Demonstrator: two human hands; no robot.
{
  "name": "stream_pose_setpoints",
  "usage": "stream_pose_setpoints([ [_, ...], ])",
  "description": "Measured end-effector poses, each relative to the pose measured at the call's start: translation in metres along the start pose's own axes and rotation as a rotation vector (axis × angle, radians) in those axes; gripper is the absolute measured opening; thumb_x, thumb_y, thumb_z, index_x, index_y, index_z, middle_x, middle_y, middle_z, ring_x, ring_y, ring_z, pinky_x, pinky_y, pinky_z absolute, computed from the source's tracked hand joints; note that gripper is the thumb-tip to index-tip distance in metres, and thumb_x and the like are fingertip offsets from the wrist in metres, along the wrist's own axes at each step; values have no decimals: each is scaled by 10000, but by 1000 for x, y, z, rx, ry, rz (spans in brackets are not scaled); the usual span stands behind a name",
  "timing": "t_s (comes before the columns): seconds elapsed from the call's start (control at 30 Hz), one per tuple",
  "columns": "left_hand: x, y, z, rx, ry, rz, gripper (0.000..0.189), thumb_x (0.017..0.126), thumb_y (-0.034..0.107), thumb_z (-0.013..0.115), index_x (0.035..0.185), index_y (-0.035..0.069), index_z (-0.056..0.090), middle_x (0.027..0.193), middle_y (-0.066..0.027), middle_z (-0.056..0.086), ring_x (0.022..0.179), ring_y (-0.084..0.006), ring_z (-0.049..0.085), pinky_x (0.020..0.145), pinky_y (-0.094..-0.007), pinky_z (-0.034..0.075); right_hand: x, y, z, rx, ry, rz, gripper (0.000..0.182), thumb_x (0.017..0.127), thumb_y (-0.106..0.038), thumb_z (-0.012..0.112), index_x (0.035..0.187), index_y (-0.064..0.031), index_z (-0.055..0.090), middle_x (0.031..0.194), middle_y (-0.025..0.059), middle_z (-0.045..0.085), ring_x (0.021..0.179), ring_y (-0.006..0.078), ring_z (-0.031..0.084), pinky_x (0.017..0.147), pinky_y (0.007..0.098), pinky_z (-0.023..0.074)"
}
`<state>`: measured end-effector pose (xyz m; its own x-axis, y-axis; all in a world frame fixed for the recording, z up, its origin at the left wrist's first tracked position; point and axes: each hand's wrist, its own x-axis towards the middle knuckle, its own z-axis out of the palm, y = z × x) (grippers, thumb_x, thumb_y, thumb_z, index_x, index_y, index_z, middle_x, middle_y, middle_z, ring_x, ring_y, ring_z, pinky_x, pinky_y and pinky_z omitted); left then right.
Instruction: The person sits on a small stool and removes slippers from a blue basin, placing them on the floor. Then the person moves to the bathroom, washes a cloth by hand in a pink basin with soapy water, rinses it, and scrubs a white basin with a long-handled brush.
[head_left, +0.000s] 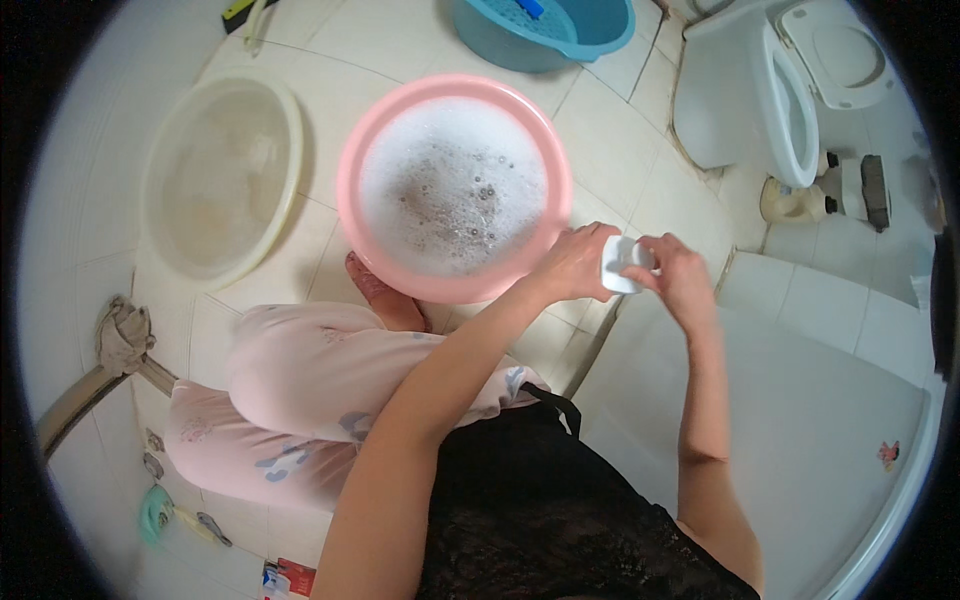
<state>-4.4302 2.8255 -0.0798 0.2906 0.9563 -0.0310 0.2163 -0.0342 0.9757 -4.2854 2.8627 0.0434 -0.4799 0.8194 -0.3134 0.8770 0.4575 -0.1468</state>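
Beside the right rim of a pink basin (556, 150), my left hand (576, 261) grips a small white bottle (613, 279). The fingers of my right hand (681, 279) pinch the white cap (640, 256) at its top. How much of the bottle lies inside my left palm is hidden. White foam (450, 127) covers the liquid in the pink basin, with a darker bubbly patch in the middle. My bare foot (386, 296) rests on the floor at the basin's lower left edge.
A pale oval basin (294, 150) with cloudy water is on the left. Beyond the pink basin stands a blue basin (510, 56) containing a blue object (531, 7). A toilet (712, 97), plastic bottles (791, 201) and a large smooth white surface (780, 397) line the right side.
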Motion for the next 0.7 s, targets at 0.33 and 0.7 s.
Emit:
stream_pose_setpoints([
  [0.33,-40,106,-179,150,407,227,729,500,235,787,1147,28,523,1032,-158,600,937,-274,600,820,-342,482,59,-141,-152,195,131,-681,463,732,-306,688,1144,-118,591,999,120,573,865,316,574,750,385,479],
  [0.7,-278,136,-371,695,963,102,668,498,261,741,1095,28,553,1030,-156,589,949,-312,571,829,-350,466,86,-425,-148,204,324,-1150,372,733,-161,704,1063,-42,581,932,131,593,783,307,587,667,364,469],
])
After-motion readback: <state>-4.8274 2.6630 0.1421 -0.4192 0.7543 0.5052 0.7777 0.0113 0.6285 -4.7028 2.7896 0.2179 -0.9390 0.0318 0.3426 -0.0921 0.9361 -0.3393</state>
